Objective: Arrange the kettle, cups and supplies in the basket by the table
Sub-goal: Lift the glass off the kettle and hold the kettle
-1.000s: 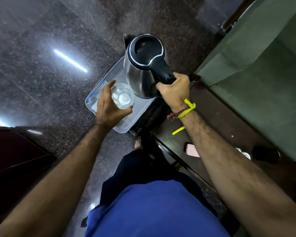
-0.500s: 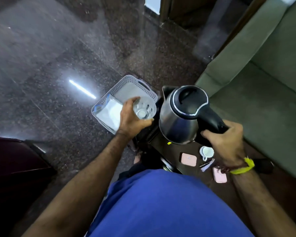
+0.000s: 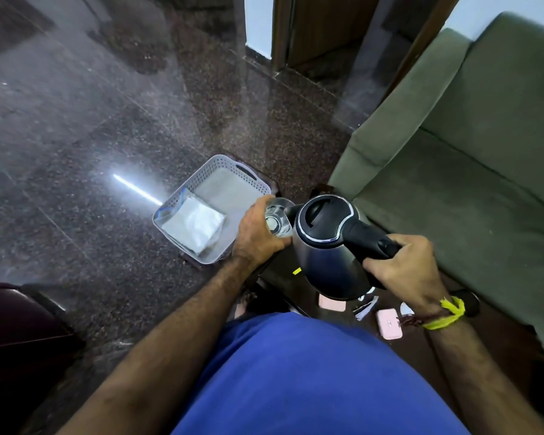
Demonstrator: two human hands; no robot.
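My right hand (image 3: 404, 265) grips the black handle of a steel kettle (image 3: 327, 246) with a black lid, held above the dark table (image 3: 283, 277). A clear glass (image 3: 277, 222) sits in my left hand (image 3: 258, 233), right beside the kettle's spout, at the table's left end. The pale grey perforated basket (image 3: 233, 171) stands on the floor to the left of the table. Inside it lies a white packet in a clear bag (image 3: 192, 226); the rest of its bottom is bare.
Two pink boxes (image 3: 388, 323) and some small sachets (image 3: 365, 306) lie on the table under the kettle. A green sofa (image 3: 468, 152) fills the right side. A dark seat (image 3: 13, 324) is at the lower left, and polished stone floor surrounds the basket.
Kettle and glass have both moved from above the basket to the right, over the table. The view has tilted up and shows more of the room.
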